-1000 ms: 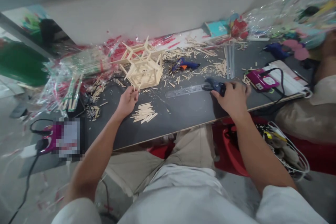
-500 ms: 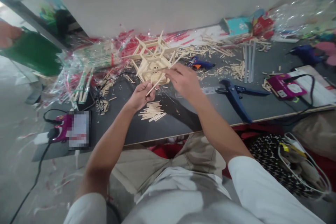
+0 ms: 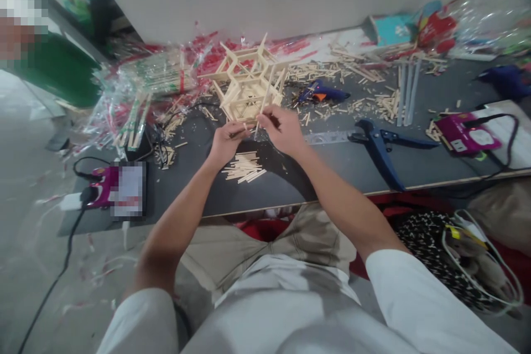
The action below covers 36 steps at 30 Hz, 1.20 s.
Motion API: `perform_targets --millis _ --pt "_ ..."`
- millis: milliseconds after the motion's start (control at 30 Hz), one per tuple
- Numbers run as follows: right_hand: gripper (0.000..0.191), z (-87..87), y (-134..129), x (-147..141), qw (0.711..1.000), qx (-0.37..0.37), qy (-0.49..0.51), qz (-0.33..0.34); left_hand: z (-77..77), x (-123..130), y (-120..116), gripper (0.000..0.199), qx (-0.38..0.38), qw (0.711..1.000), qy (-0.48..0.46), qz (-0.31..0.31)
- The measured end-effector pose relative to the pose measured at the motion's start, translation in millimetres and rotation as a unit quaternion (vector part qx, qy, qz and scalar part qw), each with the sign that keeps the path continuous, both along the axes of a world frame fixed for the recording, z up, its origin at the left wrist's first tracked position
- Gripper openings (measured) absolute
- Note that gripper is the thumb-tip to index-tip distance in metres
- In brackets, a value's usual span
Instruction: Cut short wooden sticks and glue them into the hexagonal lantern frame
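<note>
A lattice structure of pale wooden sticks (image 3: 249,86) stands on the dark table just beyond my hands. My right hand (image 3: 282,128) pinches a wooden stick (image 3: 269,93), held nearly upright in front of the structure. Close beside it, my left hand (image 3: 229,141) is closed at the structure's near edge, its fingertips around a small stick whose end barely shows. A pile of short sticks (image 3: 244,167) lies on the table just below my hands.
Right of my hands lie a blue cutter (image 3: 379,149), a clear ruler (image 3: 327,138), a blue glue gun (image 3: 326,93) and glue sticks (image 3: 409,91). Plastic-wrapped stick bundles (image 3: 157,74) and a phone (image 3: 128,191) are on the left. A purple power block (image 3: 468,133) sits at the right.
The stick in my right hand has swung from slanting to nearly upright. My hands have come closer together, and the stick in my left hand is now mostly hidden. The view has shifted slightly.
</note>
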State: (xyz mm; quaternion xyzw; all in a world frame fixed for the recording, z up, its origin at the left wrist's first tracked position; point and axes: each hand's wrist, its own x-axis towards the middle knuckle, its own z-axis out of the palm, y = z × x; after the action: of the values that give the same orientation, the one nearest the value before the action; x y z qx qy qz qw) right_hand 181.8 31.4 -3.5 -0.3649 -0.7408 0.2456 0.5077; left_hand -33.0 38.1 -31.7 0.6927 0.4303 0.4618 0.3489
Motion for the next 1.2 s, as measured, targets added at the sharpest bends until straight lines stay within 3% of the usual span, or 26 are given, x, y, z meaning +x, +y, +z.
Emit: perform_targets --millis 133,300,433,833,1200 --pt "0.035 -4.9 3.3 -3.2 0.997 -0.055 -0.036 0.036 -3.5 0.0 2.5 0.010 0.037 0.996 0.076 -0.006" --pt "0.028 -9.3 6.0 -7.2 0.995 -0.068 -0.061 0.048 -3.7 -2.6 5.0 0.012 0.058 0.988 0.143 -0.023" --pt "0.029 -13.0 5.5 -12.0 0.991 -0.084 -0.061 0.080 -4.1 -4.9 4.8 0.013 0.064 0.986 0.150 -0.038" --pt "0.021 -15.0 1.0 -8.6 0.980 -0.175 -0.048 0.081 -2.1 -5.4 2.5 0.019 0.096 0.983 0.148 -0.057" --pt "0.013 -9.9 2.2 -5.9 0.984 -0.118 -0.113 0.064 2.0 -2.7 1.5 0.049 0.109 0.981 0.146 -0.061"
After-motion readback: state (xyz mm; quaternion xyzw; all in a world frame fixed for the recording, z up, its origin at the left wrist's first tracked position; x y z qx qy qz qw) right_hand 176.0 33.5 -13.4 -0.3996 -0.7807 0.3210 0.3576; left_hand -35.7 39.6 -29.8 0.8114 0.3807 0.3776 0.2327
